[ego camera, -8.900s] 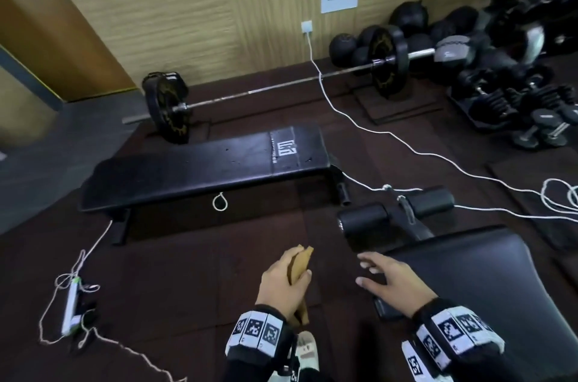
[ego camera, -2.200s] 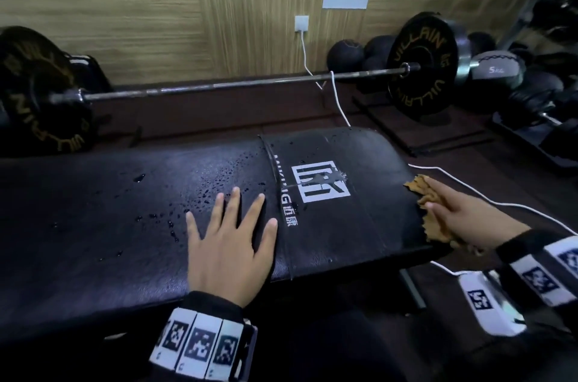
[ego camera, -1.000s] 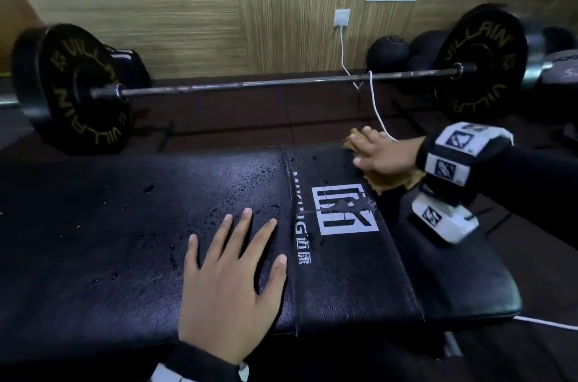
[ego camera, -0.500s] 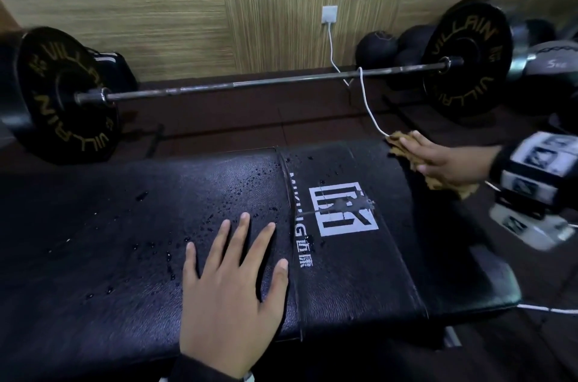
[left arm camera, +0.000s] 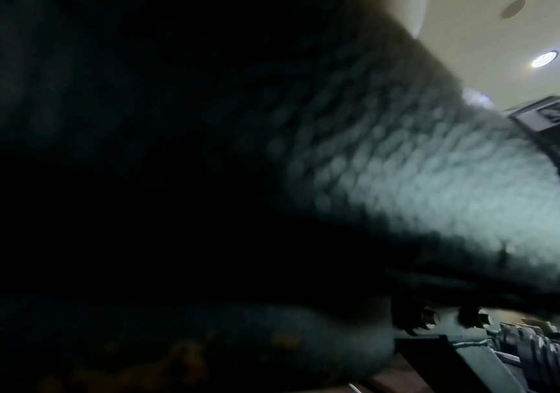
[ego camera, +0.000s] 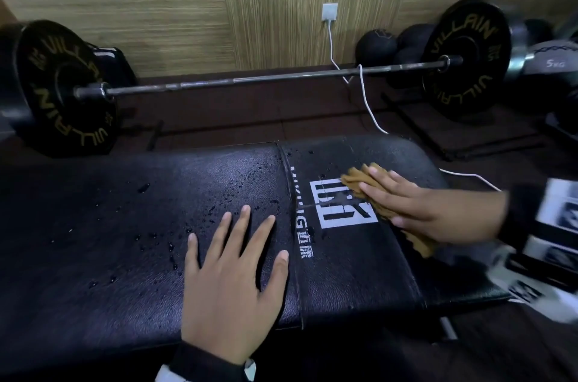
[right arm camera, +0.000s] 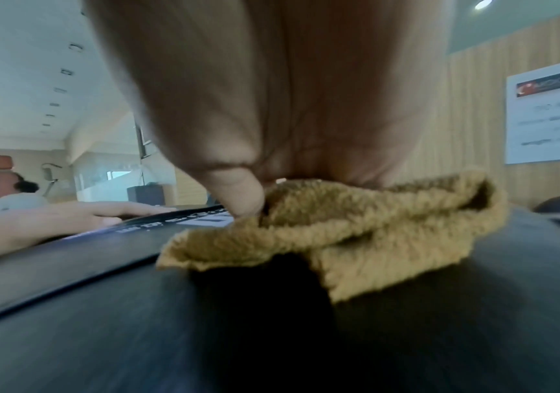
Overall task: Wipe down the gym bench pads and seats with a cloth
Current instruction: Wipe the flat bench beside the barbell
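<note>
A black padded gym bench (ego camera: pixel 125 225) lies across the head view, dotted with water drops near its seam and carrying a white logo (ego camera: pixel 341 209). My left hand (ego camera: pixel 234 272) lies flat on the pad with its fingers spread, just left of the seam. My right hand (ego camera: pixel 406 203) presses a tan cloth (ego camera: pixel 356 178) onto the logo's right side with fairly straight fingers. In the right wrist view the palm (right arm camera: pixel 271 106) bears down on the bunched cloth (right arm camera: pixel 355 231), thumb at its edge, and the left hand (right arm camera: pixel 53 220) shows beyond. The left wrist view is mostly dark against the pad (left arm camera: pixel 439 186).
A loaded barbell (ego camera: pixel 250 80) lies on the floor behind the bench, with plates at left (ego camera: pixel 65 91) and right (ego camera: pixel 466 59). A white cable (ego camera: pixel 366 100) runs from a wall socket past the bench's right end. Medicine balls (ego camera: pixel 375 47) sit by the wall. A person (right arm camera: pixel 16 194) is far off.
My right hand has slid the cloth from the pad's far right edge leftward and toward me, onto the logo. My left hand has stayed flat in the same spot.
</note>
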`<state>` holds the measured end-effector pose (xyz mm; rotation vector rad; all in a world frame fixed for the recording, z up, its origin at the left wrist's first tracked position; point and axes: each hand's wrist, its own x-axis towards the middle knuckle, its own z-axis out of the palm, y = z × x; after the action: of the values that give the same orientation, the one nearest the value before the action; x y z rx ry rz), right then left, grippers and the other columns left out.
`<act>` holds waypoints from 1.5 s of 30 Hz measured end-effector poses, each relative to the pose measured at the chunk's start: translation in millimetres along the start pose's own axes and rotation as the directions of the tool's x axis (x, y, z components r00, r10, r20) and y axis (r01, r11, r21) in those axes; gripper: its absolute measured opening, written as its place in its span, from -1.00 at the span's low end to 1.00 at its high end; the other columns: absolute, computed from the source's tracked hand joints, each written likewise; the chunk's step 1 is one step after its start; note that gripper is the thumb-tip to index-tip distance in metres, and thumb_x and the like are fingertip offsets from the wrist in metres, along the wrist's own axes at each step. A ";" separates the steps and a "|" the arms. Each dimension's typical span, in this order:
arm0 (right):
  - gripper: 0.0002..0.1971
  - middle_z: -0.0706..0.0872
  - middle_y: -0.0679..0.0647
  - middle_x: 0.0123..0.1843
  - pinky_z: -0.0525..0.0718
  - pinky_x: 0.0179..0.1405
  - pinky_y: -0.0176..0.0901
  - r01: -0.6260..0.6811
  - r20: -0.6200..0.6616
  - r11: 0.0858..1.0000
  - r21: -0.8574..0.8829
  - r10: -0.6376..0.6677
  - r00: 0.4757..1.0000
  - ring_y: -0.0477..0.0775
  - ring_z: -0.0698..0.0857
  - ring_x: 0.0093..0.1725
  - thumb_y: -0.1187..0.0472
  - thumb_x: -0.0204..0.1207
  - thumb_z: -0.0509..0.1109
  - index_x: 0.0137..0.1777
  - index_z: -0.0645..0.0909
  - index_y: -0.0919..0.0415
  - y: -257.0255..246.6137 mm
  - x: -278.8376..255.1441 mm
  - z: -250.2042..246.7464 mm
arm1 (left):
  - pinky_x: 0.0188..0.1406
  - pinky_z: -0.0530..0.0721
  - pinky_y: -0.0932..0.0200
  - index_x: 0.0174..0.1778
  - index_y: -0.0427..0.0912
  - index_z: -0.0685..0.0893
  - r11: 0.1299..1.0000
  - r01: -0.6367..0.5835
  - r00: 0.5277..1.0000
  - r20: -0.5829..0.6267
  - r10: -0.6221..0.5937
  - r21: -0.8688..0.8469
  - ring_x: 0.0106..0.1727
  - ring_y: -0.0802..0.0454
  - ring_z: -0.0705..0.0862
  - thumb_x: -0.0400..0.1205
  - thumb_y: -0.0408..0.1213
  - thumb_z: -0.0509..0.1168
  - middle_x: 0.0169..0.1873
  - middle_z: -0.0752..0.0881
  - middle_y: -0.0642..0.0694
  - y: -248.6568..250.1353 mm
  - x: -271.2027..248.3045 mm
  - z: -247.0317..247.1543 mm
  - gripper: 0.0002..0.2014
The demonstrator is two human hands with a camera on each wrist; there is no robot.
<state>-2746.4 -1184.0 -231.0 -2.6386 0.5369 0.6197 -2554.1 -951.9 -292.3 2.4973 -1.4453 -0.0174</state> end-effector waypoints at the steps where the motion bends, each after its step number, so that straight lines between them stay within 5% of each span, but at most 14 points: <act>1: -0.33 -0.66 -0.19 0.46 -0.50 0.38 -0.52 -0.020 0.027 0.999 0.045 0.019 0.999 -0.25 -0.65 0.43 0.15 0.72 0.01 0.51 -0.48 -0.11 3.3 -12.4 2.9 | 0.55 0.17 -0.30 0.47 0.28 0.44 1.000 -0.001 1.000 0.006 0.001 0.000 0.60 0.07 0.28 0.59 0.25 -0.04 0.56 0.37 0.12 0.0 0.0 -0.7 -0.47; 4: -0.31 -0.60 -0.15 0.53 -0.37 0.53 -0.29 -0.153 0.059 0.984 0.091 0.148 0.987 -0.08 -0.53 0.54 0.16 0.72 0.04 0.52 -0.46 -0.12 19.8 -24.0 -0.1 | 0.56 0.16 -0.28 0.49 0.28 0.43 1.000 -0.008 0.999 0.044 0.009 -0.020 0.61 0.09 0.24 0.59 0.26 -0.07 0.57 0.34 0.12 -1.3 -0.1 -4.5 -0.46; 9: -0.33 -0.42 0.07 0.64 -0.27 0.52 -0.26 -0.363 -0.032 0.928 0.081 0.367 0.930 0.09 -0.32 0.62 0.20 0.73 0.04 0.61 -0.37 0.09 43.1 17.8 -35.5 | 0.65 -0.12 -0.06 0.52 0.49 0.17 0.999 0.002 0.998 0.067 0.001 -0.042 0.63 0.32 -0.09 0.52 0.42 -0.31 0.61 0.03 0.30 -12.3 -3.0 -10.0 -0.39; 14: -0.35 -0.27 0.10 0.68 -0.10 0.56 -0.14 -0.445 -0.087 0.893 0.057 0.449 0.889 0.18 -0.05 0.66 0.14 0.73 0.06 0.65 -0.28 0.05 44.1 67.9 -63.5 | 0.60 -0.25 -0.14 0.42 0.71 -0.10 0.997 0.073 0.997 0.032 -0.073 0.015 0.59 0.38 -0.28 0.40 0.53 -0.43 0.59 -0.20 0.37 -34.6 -7.5 -21.4 -0.41; 21: -0.29 0.19 0.13 0.66 0.25 0.42 -0.19 -0.511 -0.212 0.859 0.019 0.503 0.838 0.15 0.30 0.57 -0.15 0.60 0.22 0.66 -0.01 -0.06 47.7 80.1 -75.5 | 0.58 0.06 -0.28 0.48 0.54 0.22 0.993 0.117 0.993 0.028 -0.118 0.030 0.64 0.18 0.09 0.54 0.34 -0.24 0.61 0.18 0.21 -47.6 -9.5 -25.5 -0.45; 25: -0.40 0.40 0.12 0.56 0.26 0.44 -0.15 -0.524 -0.143 0.845 0.111 0.535 0.833 0.15 0.39 0.50 -0.05 0.65 0.18 0.65 0.09 -0.02 49.6 91.1 -77.6 | 0.55 0.14 -0.33 0.45 0.43 0.39 0.992 0.121 0.993 0.010 -0.122 0.026 0.62 0.09 0.24 0.54 0.29 -0.10 0.57 0.32 0.15 -46.8 -7.3 -22.1 -0.47; 30: -0.63 0.58 0.25 0.33 0.48 0.35 -0.01 -0.463 -0.119 0.839 0.287 0.510 0.852 0.20 0.54 0.33 0.10 0.69 0.15 0.38 0.49 0.30 54.3 127.9 -90.8 | 0.54 0.17 -0.35 0.45 0.40 0.42 0.994 0.111 0.994 -0.011 -0.111 0.005 0.60 0.07 0.27 0.55 0.28 -0.04 0.56 0.36 0.14 -49.8 -8.5 -18.0 -0.49; 33: -0.60 0.63 0.31 -0.32 0.62 -0.25 -0.16 -0.428 0.034 0.830 0.357 0.446 0.894 0.10 0.65 -0.29 0.17 0.73 0.04 0.03 0.54 0.55 39.9 148.5 -98.6 | 0.56 0.14 -0.31 0.45 0.42 0.40 0.993 0.118 0.993 -0.007 -0.118 -0.001 0.61 0.10 0.25 0.55 0.29 -0.04 0.56 0.34 0.17 -50.2 -7.1 -17.9 -0.49; 36: -0.57 0.39 0.15 -0.76 0.62 -0.48 -0.20 -0.360 0.177 0.852 0.381 0.315 0.932 0.03 0.52 -0.68 0.33 0.75 -0.13 -0.06 0.46 0.68 5.3 167.3 -102.9 | 0.57 0.11 -0.29 0.45 0.43 0.40 0.992 0.123 0.992 -0.009 -0.123 -0.008 0.61 0.12 0.24 0.54 0.28 -0.02 0.56 0.33 0.19 -51.1 -6.8 -18.1 -0.49; 38: -0.62 0.51 0.24 -0.62 0.65 -0.43 -0.17 -0.273 0.192 0.878 0.392 0.212 0.958 0.06 0.57 -0.57 0.30 0.75 -0.12 0.16 0.38 0.67 -29.4 183.9 -102.0 | 0.57 0.13 -0.29 0.44 0.42 0.42 0.992 0.124 0.992 -0.012 -0.124 -0.016 0.61 0.12 0.25 0.54 0.28 -0.01 0.55 0.35 0.18 -52.0 -6.8 -18.2 -0.49; 40: -0.62 0.67 0.36 0.03 0.66 -0.04 -0.10 -0.246 0.095 0.919 0.309 0.227 0.969 0.12 0.65 -0.08 0.19 0.75 -0.01 0.45 0.29 0.42 -60.8 202.2 -97.5 | 0.57 0.13 -0.28 0.44 0.41 0.42 0.992 0.123 0.992 -0.011 -0.123 -0.022 0.60 0.12 0.26 0.54 0.28 0.00 0.55 0.36 0.18 -52.3 -6.7 -18.1 -0.49; 42: -0.51 0.35 0.19 0.56 0.37 0.43 -0.10 -0.218 0.028 0.961 0.170 0.216 0.976 0.10 0.43 0.43 0.08 0.74 0.02 0.63 0.10 0.18 -85.6 213.7 -94.3 | 0.57 0.12 -0.28 0.44 0.40 0.42 0.992 0.121 0.992 -0.017 -0.121 -0.027 0.60 0.13 0.25 0.55 0.28 0.00 0.55 0.35 0.19 -52.7 -6.7 -17.4 -0.49; 44: -0.47 0.25 0.10 0.63 0.17 0.53 -0.11 -0.200 0.015 0.975 0.097 0.200 0.980 0.11 0.29 0.56 0.02 0.74 0.00 0.66 0.00 0.07 -91.9 212.5 -95.2 | 0.58 0.12 -0.27 0.44 0.40 0.42 0.992 0.119 0.993 -0.022 -0.120 -0.027 0.61 0.13 0.24 0.55 0.29 0.00 0.55 0.34 0.19 -53.5 -7.7 -16.7 -0.49; 45: -0.48 0.36 0.13 0.57 0.24 0.50 -0.09 -0.202 0.022 0.975 0.092 0.201 0.979 0.15 0.40 0.50 0.03 0.74 0.01 0.66 0.00 0.02 -88.8 206.6 -97.6 | 0.58 0.12 -0.27 0.44 0.39 0.43 0.992 0.120 0.992 -0.025 -0.121 -0.030 0.61 0.13 0.24 0.55 0.29 0.00 0.55 0.35 0.19 -53.9 -8.2 -16.7 -0.49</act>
<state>-2502.4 -1207.4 -226.1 -2.5095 0.8177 0.6531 -2510.0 -915.8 -289.2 2.5484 -1.2735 -0.0265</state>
